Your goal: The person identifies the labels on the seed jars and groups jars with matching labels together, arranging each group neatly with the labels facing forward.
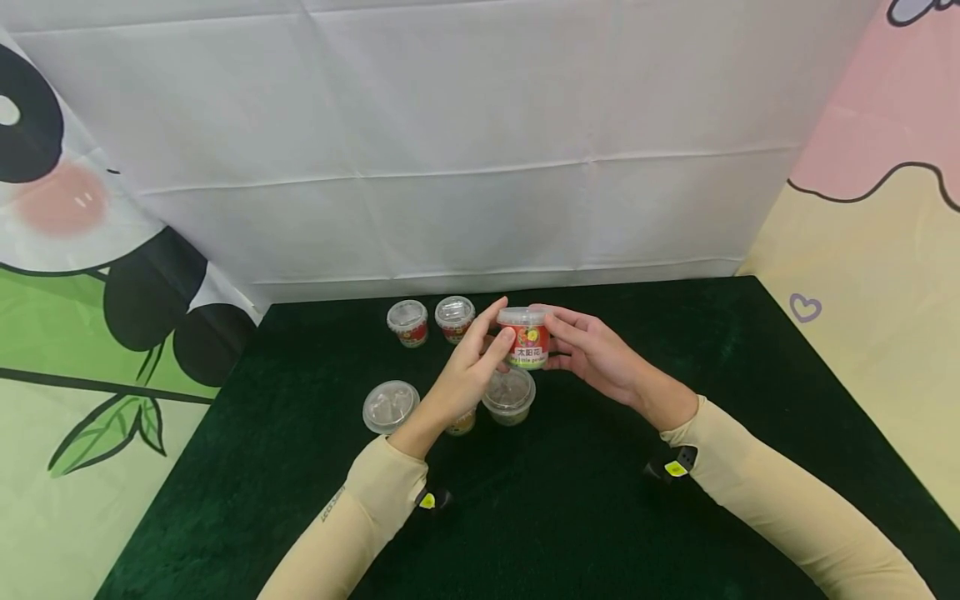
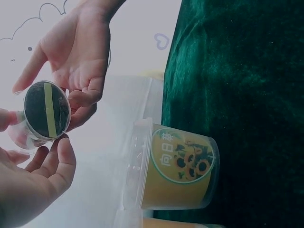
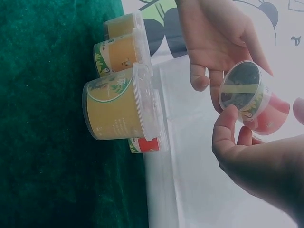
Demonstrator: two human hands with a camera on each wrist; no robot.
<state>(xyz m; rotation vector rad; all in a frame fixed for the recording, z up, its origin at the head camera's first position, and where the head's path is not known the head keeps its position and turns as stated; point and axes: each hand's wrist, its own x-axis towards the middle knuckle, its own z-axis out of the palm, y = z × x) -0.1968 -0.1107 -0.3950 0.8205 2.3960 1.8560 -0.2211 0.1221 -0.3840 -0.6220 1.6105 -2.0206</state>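
Both hands hold a small clear plastic cup (image 1: 528, 340) with a red flower label and a clear lid, raised above the table. My left hand (image 1: 472, 367) grips its left side, thumb on the label. The right hand (image 1: 592, 350) holds the other side, with thumb and fingers near the lid. In the left wrist view, the cup's dark bottom (image 2: 59, 111) shows with a yellow-green strip across it. In the right wrist view, the cup (image 3: 268, 114) appears tilted between the hands. Just below it stands a wider lidded tub (image 1: 508, 400) with a yellow sunflower label.
Two red-labelled lidded cups (image 1: 412, 333) stand at the back of the dark green cloth (image 1: 555, 517). Another lidded tub (image 1: 390, 406) sits front left, and a yellow cup (image 1: 461, 423) is partly hidden behind the left forearm. A white curtain (image 1: 465, 167) hangs behind the table.
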